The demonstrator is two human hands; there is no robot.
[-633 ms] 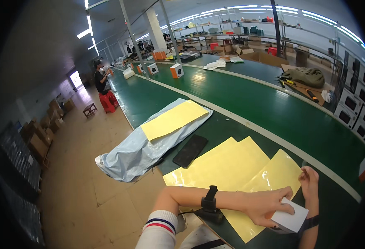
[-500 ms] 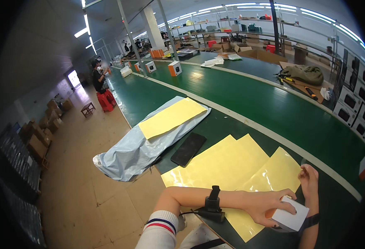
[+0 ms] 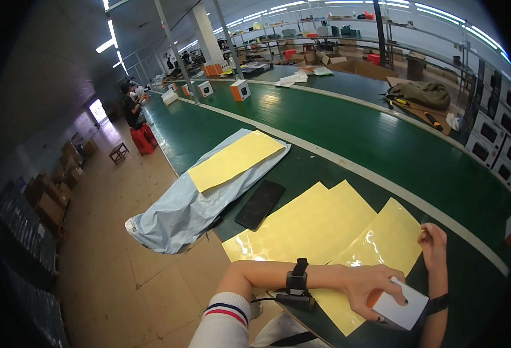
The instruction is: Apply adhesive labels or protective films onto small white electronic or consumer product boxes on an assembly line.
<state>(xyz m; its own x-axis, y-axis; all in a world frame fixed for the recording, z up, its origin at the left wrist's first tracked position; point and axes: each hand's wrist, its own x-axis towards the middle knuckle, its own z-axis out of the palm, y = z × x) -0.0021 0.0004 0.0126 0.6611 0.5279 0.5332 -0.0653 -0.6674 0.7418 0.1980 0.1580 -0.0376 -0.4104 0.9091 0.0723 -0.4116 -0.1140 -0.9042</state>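
My left hand reaches across from the lower left, its fingers wrapped over a small white box with an orange side. The box is tilted over the table, close to my right forearm. Beyond it, my right hand is raised, thumb and fingertips pinched together on a small clear film piece, possibly a sticker. That hand is beside the right edge of a glossy yellow sheet. More yellow sheets lie overlapped to its left, partly covered by my left forearm.
A black phone lies left of the sheets. Farther left, a pale blue plastic bag carries another yellow sheet. A green conveyor belt runs behind, with orange-and-white boxes. Stacked boxes stand right; a person sits far left.
The view has shifted slightly. My right hand stays pinched near the yellow sheet's edge, and my left hand keeps hold of the box, which is turned a little.
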